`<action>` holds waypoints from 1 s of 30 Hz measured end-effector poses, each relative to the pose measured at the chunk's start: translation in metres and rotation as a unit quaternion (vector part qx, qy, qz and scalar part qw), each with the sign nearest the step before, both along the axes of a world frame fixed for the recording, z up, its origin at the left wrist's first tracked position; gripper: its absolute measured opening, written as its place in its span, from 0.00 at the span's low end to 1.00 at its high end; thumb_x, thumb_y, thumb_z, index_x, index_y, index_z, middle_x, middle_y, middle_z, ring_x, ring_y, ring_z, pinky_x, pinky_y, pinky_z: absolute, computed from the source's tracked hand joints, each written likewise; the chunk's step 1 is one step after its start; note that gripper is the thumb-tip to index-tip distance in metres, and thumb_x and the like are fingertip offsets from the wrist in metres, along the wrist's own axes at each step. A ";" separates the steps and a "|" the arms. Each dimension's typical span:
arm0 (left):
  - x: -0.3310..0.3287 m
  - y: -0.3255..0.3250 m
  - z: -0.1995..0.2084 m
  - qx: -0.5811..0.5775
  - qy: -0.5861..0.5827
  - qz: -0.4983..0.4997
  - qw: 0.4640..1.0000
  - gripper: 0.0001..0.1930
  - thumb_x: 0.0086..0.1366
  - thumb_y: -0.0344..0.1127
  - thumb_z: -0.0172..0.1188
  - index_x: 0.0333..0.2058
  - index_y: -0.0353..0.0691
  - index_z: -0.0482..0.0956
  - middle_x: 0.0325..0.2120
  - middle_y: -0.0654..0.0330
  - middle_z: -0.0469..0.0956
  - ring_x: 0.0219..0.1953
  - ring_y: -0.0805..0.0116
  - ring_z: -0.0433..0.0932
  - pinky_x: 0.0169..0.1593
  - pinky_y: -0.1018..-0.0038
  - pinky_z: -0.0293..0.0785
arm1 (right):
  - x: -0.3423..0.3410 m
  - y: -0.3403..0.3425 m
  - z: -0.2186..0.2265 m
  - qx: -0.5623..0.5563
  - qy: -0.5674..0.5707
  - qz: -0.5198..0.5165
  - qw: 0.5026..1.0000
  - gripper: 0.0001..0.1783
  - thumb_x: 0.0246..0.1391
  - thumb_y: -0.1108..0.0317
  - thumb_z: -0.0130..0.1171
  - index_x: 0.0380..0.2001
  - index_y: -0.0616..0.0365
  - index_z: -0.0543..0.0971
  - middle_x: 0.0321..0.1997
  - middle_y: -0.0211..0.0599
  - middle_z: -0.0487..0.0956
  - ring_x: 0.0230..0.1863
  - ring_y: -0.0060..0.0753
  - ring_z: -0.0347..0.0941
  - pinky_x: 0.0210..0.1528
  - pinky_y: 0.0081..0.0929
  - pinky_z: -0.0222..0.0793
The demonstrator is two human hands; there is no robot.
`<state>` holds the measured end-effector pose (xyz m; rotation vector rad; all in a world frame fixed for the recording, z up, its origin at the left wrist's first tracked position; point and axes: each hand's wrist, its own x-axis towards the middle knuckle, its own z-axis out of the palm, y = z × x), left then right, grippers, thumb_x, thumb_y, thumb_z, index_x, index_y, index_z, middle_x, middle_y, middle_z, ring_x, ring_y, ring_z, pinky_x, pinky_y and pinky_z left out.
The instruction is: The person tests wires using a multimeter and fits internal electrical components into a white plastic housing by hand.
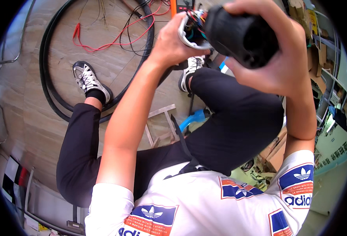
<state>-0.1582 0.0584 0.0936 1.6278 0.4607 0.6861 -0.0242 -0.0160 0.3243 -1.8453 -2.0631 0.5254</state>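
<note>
My left hand point(168, 44) is closed around a white hollow housing point(183, 38) at the upper middle. Several coloured wires point(199, 19) show in its open end. Close beside it on the right, my right hand point(289, 55) grips a thick black round connector point(236, 37), its face with dark holes turned toward me. The wires reach toward the connector's back; whether they join it is hidden. Both things are held up in the air above my legs.
A thick black cable point(44, 59) lies coiled on the tiled floor around my shoe point(89, 78). Red test leads point(102, 48) run to a meter point(184, 4) with an orange edge. A blue object point(195, 118) lies below my knee. Cardboard and metal shelving point(330, 78) stand at right.
</note>
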 end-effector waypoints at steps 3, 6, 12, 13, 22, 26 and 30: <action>-0.023 0.012 0.005 -0.023 -0.034 -0.021 0.999 0.34 0.41 0.38 0.82 0.49 0.40 0.78 0.43 0.54 0.81 0.45 0.55 0.82 0.50 0.64 0.78 | -0.035 0.023 0.005 0.168 0.071 0.010 0.983 0.28 0.34 0.66 0.74 0.42 0.61 0.75 0.34 0.43 0.80 0.34 0.42 0.79 0.39 0.30 0.75; -0.052 0.024 -0.020 0.199 0.036 -0.038 0.979 0.27 0.53 0.38 0.74 0.51 0.39 0.78 0.46 0.54 0.81 0.45 0.55 0.81 0.50 0.65 0.78 | -0.072 0.033 0.022 0.178 0.058 0.027 0.982 0.31 0.36 0.62 0.73 0.45 0.62 0.73 0.38 0.45 0.79 0.38 0.44 0.78 0.43 0.32 0.74; -0.108 0.033 0.022 0.250 0.057 0.017 0.966 0.20 0.62 0.38 0.67 0.49 0.34 0.78 0.43 0.55 0.82 0.42 0.62 0.80 0.47 0.66 0.77 | -0.107 0.040 0.043 0.131 0.043 0.042 0.990 0.37 0.40 0.56 0.70 0.51 0.64 0.69 0.46 0.50 0.76 0.45 0.48 0.75 0.49 0.35 0.71; -0.114 0.036 0.020 0.221 0.037 0.033 0.974 0.20 0.62 0.38 0.67 0.49 0.33 0.78 0.42 0.56 0.82 0.40 0.63 0.80 0.45 0.66 0.77 | -0.110 0.039 0.047 0.124 0.044 0.044 0.990 0.38 0.40 0.54 0.70 0.52 0.64 0.68 0.47 0.51 0.75 0.46 0.49 0.75 0.50 0.35 0.71; -0.131 -0.003 0.115 -0.092 -0.062 0.112 0.987 0.17 0.56 0.29 0.69 0.45 0.34 0.80 0.36 0.61 0.81 0.36 0.71 0.79 0.40 0.74 0.76 | -0.117 0.033 0.078 0.054 0.072 0.066 0.994 0.49 0.46 0.44 0.67 0.62 0.67 0.62 0.58 0.58 0.71 0.57 0.55 0.71 0.60 0.40 0.67; -0.169 -0.019 0.167 -0.180 -0.011 0.099 0.978 0.17 0.53 0.27 0.70 0.43 0.35 0.80 0.34 0.63 0.81 0.33 0.74 0.79 0.38 0.77 0.76 | -0.116 0.042 0.074 0.001 0.158 0.085 0.984 0.53 0.49 0.40 0.65 0.66 0.68 0.59 0.63 0.61 0.69 0.62 0.57 0.69 0.64 0.42 0.65; -0.191 -0.011 0.193 -0.177 -0.023 -0.013 0.984 0.24 0.48 0.32 0.75 0.45 0.34 0.81 0.36 0.61 0.83 0.35 0.72 0.81 0.41 0.74 0.77 | -0.095 0.022 0.053 -0.095 0.262 0.028 0.960 0.58 0.52 0.35 0.64 0.70 0.70 0.56 0.68 0.64 0.67 0.67 0.60 0.67 0.68 0.44 0.63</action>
